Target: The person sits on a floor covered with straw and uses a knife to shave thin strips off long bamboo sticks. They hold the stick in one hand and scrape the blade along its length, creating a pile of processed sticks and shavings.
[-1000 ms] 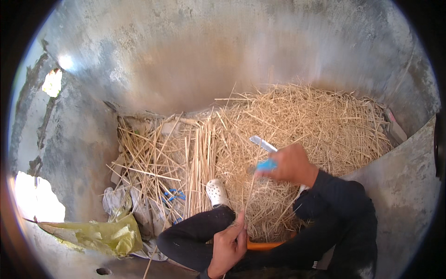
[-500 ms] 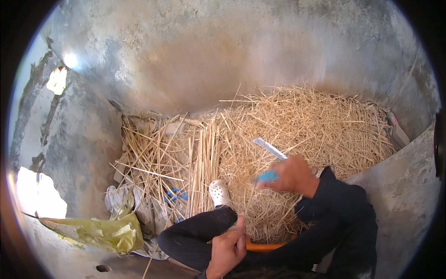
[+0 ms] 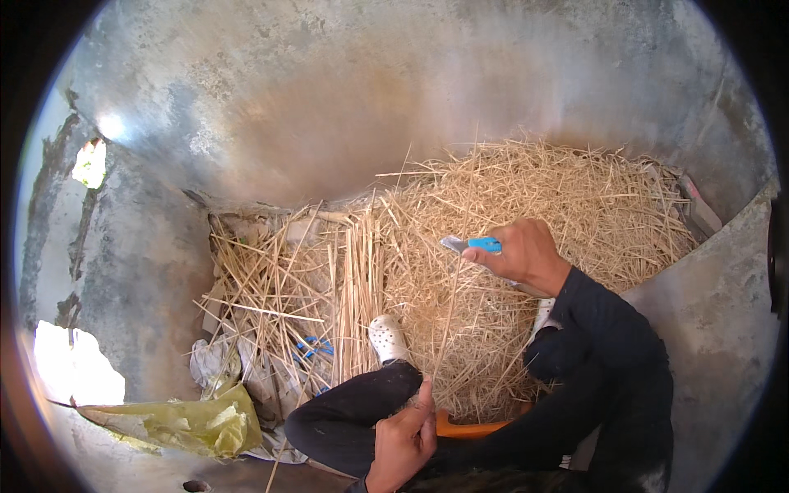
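My left hand (image 3: 403, 440) is closed low in the middle, index finger pointing upward. A thin straw-coloured strip (image 3: 448, 329) rises from its fingertip toward my right hand. My right hand (image 3: 530, 256) is closed around a small bright-blue piece (image 3: 485, 244), thumb toward the left; whether it is a handle cannot be told. Beside the blue piece a flat metal blade (image 3: 451, 244) shows its tip, the rest mostly hidden behind my hand and thumb. The strip's upper part passes near the blade; whether they touch is unclear.
Loose shavings (image 3: 575, 197) are heaped at right. Long split strips (image 3: 357, 279) lie at left, near a blue cord (image 3: 314, 347). A yellow-green sack (image 3: 205, 423) hangs by the wall opening. Concrete walls (image 3: 329, 99) enclose me. I sit over something orange (image 3: 468, 428), wearing white clogs (image 3: 386, 338).
My right hand has moved up with the blue piece, from below the blade to beside its tip. The blade's tip and my left hand stay almost in place.
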Action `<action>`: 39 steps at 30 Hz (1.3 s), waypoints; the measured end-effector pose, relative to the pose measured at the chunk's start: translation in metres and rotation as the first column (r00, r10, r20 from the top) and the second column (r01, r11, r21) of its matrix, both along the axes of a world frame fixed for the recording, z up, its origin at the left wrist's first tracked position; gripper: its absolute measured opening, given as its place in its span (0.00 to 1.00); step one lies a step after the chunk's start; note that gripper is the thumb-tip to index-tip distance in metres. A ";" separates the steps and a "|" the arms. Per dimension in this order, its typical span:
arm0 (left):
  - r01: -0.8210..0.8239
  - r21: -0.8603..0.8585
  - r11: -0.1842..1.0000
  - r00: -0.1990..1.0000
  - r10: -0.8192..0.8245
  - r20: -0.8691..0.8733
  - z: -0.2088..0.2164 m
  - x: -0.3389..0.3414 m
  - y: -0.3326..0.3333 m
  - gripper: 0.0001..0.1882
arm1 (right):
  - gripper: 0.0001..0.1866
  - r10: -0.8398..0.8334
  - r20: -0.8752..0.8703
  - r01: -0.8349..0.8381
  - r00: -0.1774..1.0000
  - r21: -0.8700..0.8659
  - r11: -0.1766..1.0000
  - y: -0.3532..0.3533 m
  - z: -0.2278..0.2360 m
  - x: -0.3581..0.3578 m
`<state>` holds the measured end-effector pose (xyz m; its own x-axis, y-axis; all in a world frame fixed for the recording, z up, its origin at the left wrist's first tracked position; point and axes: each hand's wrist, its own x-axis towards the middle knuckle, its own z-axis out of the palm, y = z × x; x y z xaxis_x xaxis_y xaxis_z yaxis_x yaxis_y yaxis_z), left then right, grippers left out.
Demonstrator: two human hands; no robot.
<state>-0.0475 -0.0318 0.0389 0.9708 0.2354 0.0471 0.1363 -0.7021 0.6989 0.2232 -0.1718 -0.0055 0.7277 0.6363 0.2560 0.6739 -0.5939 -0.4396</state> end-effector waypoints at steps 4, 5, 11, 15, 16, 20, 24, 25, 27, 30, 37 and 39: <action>-0.026 0.013 1.000 1.000 0.026 -0.007 -0.004 -0.001 0.004 0.23 | 0.39 0.179 0.156 -0.190 0.971 0.057 0.980 0.010 -0.014 -0.044; -0.008 0.050 0.999 1.000 0.007 0.015 -0.004 -0.001 0.008 0.22 | 0.39 0.272 0.207 -0.296 0.940 0.094 0.951 0.012 -0.010 -0.055; 0.026 0.138 0.990 0.999 -0.032 0.042 -0.006 0.002 0.018 0.22 | 0.40 0.150 0.270 -0.171 0.951 0.058 0.984 0.016 -0.011 -0.028; 0.000 0.088 0.996 1.000 -0.002 0.015 -0.004 -0.003 0.015 0.22 | 0.42 0.004 0.244 -0.012 0.970 0.031 0.999 0.011 -0.011 0.020; -0.005 0.058 0.998 1.000 0.004 0.019 -0.004 -0.003 0.013 0.23 | 0.42 -0.030 0.195 0.027 0.980 0.015 1.000 0.008 -0.009 0.029; -0.037 0.010 0.999 0.999 0.037 0.002 0.002 -0.004 0.009 0.23 | 0.42 0.191 0.219 -0.200 0.957 0.020 0.980 0.015 -0.011 -0.030; -0.008 -0.093 0.996 0.998 0.013 0.057 -0.004 -0.025 0.002 0.10 | 0.42 -0.247 0.139 0.251 0.959 -0.013 0.968 -0.008 -0.018 0.059; -0.003 -0.144 0.990 0.996 0.016 0.089 -0.005 -0.030 0.000 0.08 | 0.42 -0.388 0.186 0.404 0.903 -0.057 0.913 -0.028 -0.029 0.098; 0.023 -0.209 0.978 0.997 -0.007 0.080 -0.008 -0.035 0.003 0.07 | 0.42 -0.616 0.105 0.619 0.781 0.011 0.785 -0.072 -0.030 0.143; -0.017 -0.313 0.949 1.000 0.021 0.009 -0.028 -0.037 0.015 0.15 | 0.40 -0.690 -0.102 0.695 0.716 0.022 0.718 -0.087 -0.026 0.143; -0.371 -0.825 0.426 0.928 0.145 -0.343 -0.011 -0.008 0.014 0.20 | 0.34 0.167 0.060 -0.172 0.984 0.083 0.982 0.005 -0.017 -0.035; -0.303 -0.819 0.487 0.953 0.165 -0.254 -0.017 -0.010 0.009 0.21 | 0.35 0.225 0.115 -0.230 0.967 0.034 0.973 0.012 -0.002 -0.050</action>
<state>-0.0577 -0.0228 0.0217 0.8535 0.3149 -0.4152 0.3344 0.2802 0.8998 0.1736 -0.1595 -0.0074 0.5307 0.7675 0.3595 0.8347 -0.3998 -0.3787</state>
